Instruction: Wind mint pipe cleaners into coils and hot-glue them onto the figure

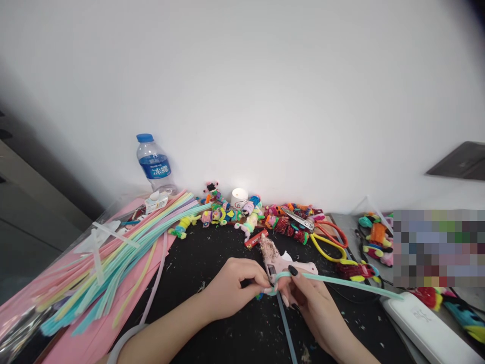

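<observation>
Soft, diffuse light leaves the pale wall [265, 111] bright through the middle and greyer toward the sides, with the upper-right corner dark. The left hand [233, 288] and right hand [312, 298] are evenly lit, while crinkled plastic [18, 328] glints at lower left. Wide-angle distortion stretches the edges, and coarse pixelation hides a patch [435, 247] at far right.

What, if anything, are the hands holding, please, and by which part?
The right hand pinches a long, fuzzy mint-green strip near its curled end; the left hand has fingertips at that curl, its hold unclear.

Right hand [316, 301]: mint stem [348, 281] | left hand [233, 287]: its end, seemingly
</observation>
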Available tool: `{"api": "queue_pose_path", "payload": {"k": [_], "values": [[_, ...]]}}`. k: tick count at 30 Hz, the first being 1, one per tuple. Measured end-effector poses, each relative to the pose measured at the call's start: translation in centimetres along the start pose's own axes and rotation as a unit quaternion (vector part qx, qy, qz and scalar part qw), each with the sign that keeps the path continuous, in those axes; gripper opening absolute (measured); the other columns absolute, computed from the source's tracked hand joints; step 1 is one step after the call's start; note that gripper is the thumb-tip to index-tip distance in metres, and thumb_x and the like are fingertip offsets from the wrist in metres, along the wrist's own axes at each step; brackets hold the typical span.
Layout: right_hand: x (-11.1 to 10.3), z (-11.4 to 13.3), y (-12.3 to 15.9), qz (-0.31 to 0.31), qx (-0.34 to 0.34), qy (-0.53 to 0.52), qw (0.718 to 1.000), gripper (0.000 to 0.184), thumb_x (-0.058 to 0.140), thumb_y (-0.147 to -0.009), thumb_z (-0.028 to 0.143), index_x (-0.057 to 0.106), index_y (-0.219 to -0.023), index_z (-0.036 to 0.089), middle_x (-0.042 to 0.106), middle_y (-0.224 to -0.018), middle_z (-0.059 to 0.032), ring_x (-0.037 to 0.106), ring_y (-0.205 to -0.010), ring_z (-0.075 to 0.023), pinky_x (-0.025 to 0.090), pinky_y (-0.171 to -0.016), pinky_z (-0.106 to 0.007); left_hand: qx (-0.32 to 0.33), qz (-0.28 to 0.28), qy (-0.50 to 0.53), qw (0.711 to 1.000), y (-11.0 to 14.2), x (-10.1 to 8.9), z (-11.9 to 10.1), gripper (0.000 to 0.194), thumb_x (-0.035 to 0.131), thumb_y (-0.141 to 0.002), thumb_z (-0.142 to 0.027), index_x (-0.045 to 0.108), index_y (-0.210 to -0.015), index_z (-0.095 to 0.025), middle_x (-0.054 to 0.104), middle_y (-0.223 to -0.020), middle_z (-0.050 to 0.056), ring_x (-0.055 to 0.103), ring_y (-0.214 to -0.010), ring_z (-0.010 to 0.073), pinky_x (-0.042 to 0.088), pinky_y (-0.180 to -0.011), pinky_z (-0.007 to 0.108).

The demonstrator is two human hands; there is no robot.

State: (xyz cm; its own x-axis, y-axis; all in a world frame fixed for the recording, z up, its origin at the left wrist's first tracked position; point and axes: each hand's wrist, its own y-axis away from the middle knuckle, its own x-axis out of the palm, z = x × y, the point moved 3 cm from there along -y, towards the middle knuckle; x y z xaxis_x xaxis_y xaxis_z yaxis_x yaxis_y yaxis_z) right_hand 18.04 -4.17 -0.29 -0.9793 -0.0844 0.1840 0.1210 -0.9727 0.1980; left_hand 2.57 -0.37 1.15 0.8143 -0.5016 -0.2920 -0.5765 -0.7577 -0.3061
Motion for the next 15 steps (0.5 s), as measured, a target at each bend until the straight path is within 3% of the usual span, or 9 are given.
{"api": "queue_pose_path", "payload": {"k": [5,8,11,15], "values": [[0.3,0.13,0.27,0.002,-0.013,0.009,1.0,0.052,0.048,-0.081,0.058,0.069,-0.065,0.014,0.048,-0.051,0.0005,0.03,-0.048,-0.0103,0.021,-0.048,-0.024,-0.028,0.025,-0.028,0.999,0.17,0.17,-0.33,0.009,0.059,-0.077,-0.015,0.067,-0.071,-0.016,0.069,-0.075,0.004,0.063,-0.071,0.0147,0.047,-0.071,0.023],[0.23,0.01,0.29,0.011,-0.019,0.001,1.0,0.051,0.049,-0.081,0.057,0.069,-0.064,0.013,0.047,-0.051,0.0008,0.028,-0.048,-0.0098,0.018,-0.048,-0.025,-0.072,0.02,0.023,0.997,0.28,0.22,-0.34,0.002,0.061,-0.074,-0.014,0.06,-0.074,-0.016,0.066,-0.073,0.001,0.062,-0.068,0.014,0.048,-0.067,0.023],[0.06,-0.25,0.16,0.03,-0.013,0.008,0.999,0.048,0.049,-0.083,0.054,0.068,-0.066,0.013,0.044,-0.051,0.0015,0.027,-0.049,-0.0099,0.018,-0.048,-0.025,-0.111,0.021,0.104,0.988,0.39,0.42,-0.27,0.015,0.061,-0.073,-0.014,0.048,-0.076,-0.018,0.066,-0.074,0.0,0.062,-0.069,0.0142,0.048,-0.068,0.025],[-0.19,-0.62,0.05,0.039,-0.009,0.037,0.999,0.047,0.047,-0.085,0.05,0.067,-0.067,0.013,0.042,-0.052,0.0025,0.026,-0.05,-0.0101,0.019,-0.05,-0.025,-0.119,0.028,0.127,0.984,0.48,0.65,-0.2,0.024,0.059,-0.072,-0.009,0.039,-0.075,-0.02,0.065,-0.072,-0.001,0.062,-0.068,0.0141,0.047,-0.067,0.026]]}}
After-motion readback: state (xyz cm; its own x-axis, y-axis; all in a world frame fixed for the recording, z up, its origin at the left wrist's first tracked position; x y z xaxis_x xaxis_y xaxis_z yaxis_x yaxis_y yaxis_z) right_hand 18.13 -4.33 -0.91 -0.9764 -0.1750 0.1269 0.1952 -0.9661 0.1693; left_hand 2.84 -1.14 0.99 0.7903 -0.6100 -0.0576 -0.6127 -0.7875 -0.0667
